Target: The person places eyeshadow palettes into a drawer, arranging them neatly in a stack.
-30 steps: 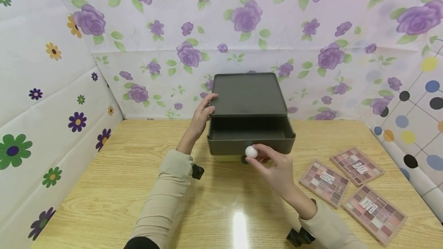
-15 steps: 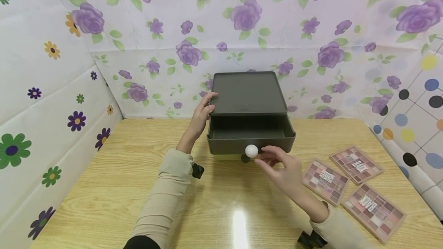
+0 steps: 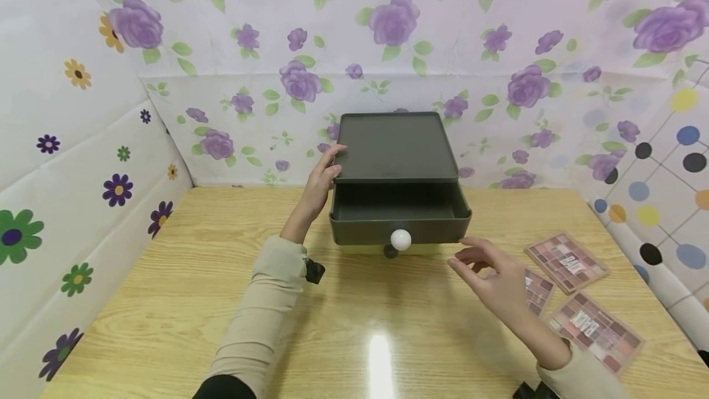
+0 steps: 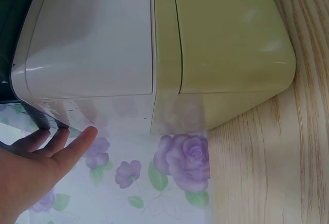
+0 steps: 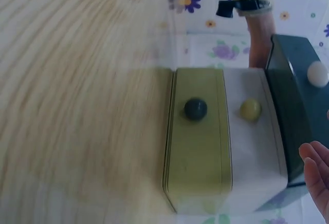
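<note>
Your left grip (image 3: 316,191) touches the drawer unit (image 3: 396,146) at its nine o'clock, fingers extended. The dark top drawer (image 3: 354,232) stands pulled out at six o'clock, white knob (image 3: 401,239) facing you. Your right grip (image 3: 500,283) holds nothing, thumb and fingertips apart, near the drawer's four o'clock; farther that way, three palettes (image 3: 597,329) lie on the table (image 3: 221,288).

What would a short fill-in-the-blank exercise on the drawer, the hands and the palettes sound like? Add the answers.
1. The top drawer stands ____, its inside showing.
2. The knob on that drawer is coloured ____.
3. The left hand rests on the drawer box, while the right hand holds ____.
4. The makeup palettes on the table number ____.

Missing words: open; white; nothing; three.
</note>
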The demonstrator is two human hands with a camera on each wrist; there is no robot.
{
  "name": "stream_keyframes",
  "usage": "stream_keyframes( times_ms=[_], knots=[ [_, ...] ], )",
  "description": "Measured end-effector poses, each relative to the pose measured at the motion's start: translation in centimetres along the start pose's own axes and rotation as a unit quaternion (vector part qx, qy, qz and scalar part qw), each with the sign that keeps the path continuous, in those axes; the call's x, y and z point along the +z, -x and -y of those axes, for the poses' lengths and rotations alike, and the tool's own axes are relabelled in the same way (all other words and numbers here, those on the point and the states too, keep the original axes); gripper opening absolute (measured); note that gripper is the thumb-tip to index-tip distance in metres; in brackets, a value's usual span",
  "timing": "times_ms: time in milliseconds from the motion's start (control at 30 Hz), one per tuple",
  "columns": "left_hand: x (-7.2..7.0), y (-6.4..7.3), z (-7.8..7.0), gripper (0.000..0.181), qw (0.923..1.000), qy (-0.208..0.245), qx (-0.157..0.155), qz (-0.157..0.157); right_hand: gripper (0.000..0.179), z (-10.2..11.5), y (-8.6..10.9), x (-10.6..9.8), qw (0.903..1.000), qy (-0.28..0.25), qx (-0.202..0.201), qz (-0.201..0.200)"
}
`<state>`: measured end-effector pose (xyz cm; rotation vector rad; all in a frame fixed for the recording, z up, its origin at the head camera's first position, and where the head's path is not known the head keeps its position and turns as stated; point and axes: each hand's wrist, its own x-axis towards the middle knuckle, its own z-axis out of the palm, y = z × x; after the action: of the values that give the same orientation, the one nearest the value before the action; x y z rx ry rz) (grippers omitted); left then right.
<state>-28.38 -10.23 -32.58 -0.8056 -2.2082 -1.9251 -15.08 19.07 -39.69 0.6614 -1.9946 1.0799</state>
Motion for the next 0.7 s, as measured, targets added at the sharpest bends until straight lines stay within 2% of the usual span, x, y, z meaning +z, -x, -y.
stream_keyframes(
  times_ms=[100, 233, 400, 533, 700],
  knots=[
    [0.0, 0.0, 0.0, 0.054, 1.0, 0.002, 0.004, -0.001, 0.049, 0.0, -0.3, -0.6, 0.9998, 0.0, 0.02, 0.0],
    [0.0, -0.1, 0.1, 0.054, 1.0, 0.002, 0.006, 0.0, 0.05, 0.2, -1.2, -0.5, 0.9998, -0.012, 0.0, -0.017],
    [-0.1, -0.1, 0.0, 0.053, 1.0, 0.001, 0.007, -0.005, 0.038, 1.1, -2.2, 1.6, 0.998, -0.044, -0.043, 0.012],
    [-0.1, -0.1, 0.0, 0.054, 0.9999, 0.005, 0.009, -0.003, 0.04, 2.0, -2.7, 3.8, 0.9944, -0.065, -0.072, 0.043],
    [0.0, -0.1, 0.0, 0.054, 1.0, 0.003, 0.006, 0.004, 0.035, 2.7, -2.8, 5.4, 0.9921, -0.098, -0.069, 0.036]
  ],
)
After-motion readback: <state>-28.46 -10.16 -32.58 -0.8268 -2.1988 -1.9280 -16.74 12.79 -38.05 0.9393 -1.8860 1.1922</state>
